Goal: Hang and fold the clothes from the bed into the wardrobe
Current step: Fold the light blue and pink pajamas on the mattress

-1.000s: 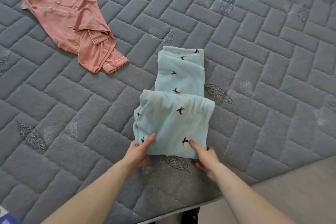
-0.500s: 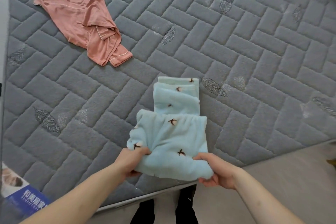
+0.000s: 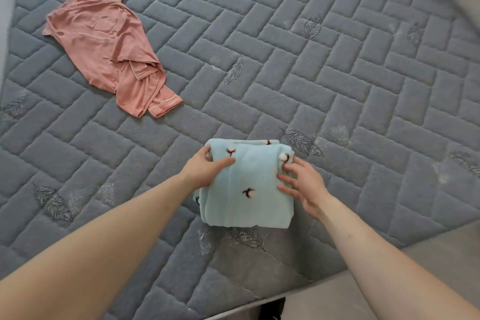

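- Fleece garment (image 3: 246, 184), pale blue with small dark embroidered sprigs, lies folded into a thick rectangle near the mattress's (image 3: 337, 73) front edge.
- Left hand (image 3: 205, 170) grips its far left corner, thumb on top, fingers curled behind.
- Right hand (image 3: 302, 186) rests on its right edge, fingers (image 3: 288, 179) spread.
- Pink satin pyjama top (image 3: 111, 47) lies crumpled, well apart, on the grey quilted herringbone mattress.

Folded garment (image 3: 246, 184) lies on mattress (image 3: 337, 73), shirt (image 3: 109, 44) far-left behind it.
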